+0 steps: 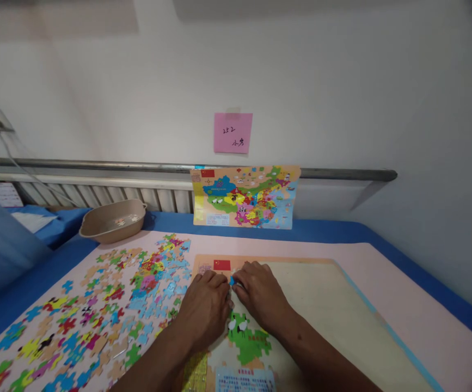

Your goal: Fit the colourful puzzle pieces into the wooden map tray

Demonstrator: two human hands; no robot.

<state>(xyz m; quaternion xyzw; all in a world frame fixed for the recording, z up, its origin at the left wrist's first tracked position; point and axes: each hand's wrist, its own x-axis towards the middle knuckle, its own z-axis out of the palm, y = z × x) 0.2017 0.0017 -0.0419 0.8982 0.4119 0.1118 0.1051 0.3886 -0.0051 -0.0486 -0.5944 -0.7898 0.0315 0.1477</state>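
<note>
My right hand (262,294) has its fingers pinched together at the upper left of the puzzle board (321,316), on a small blue jigsaw piece (232,281). Close beside it, my left hand (208,299) rests with curled fingers on the board's left part. Whatever those fingers hold, if anything, is hidden. Just below the hands lies a joined green patch (249,344) with white birds. A printed red flag (221,265) shows above my fingers, and a blue-and-white text panel (245,380) is at the bottom of the board.
Many loose jigsaw pieces (72,332) are spread to the left on a pink tabletop. Behind them stands a beige basin (113,220) with a few pieces inside. A colourful reference map (246,198) leans upright against the wall rail (350,174). A pink note (233,133) hangs above.
</note>
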